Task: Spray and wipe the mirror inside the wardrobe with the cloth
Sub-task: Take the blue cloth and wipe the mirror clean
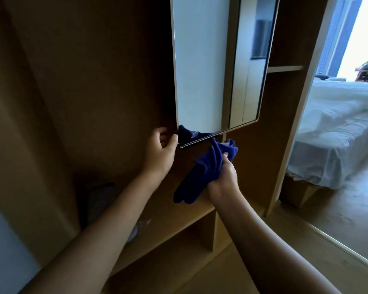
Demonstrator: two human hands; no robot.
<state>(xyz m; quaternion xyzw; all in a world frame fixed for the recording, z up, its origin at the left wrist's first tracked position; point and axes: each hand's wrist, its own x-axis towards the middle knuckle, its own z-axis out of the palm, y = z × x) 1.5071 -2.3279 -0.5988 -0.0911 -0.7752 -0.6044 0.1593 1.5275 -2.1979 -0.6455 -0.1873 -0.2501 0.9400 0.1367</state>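
My left hand [163, 148] curls around the glossy mirror [202, 71] corner; my right hand [223, 179] grips the bunched blue cloth [202, 168].

Hands: two, left hand [165, 148] and right hand [223, 179], both near centre
Cloths: one blue cloth [202, 168]
Mirrors: one mirror [212, 66], centre
Wardrobes: one wooden wardrobe [83, 85]
Beds: one white bed [338, 128], far right
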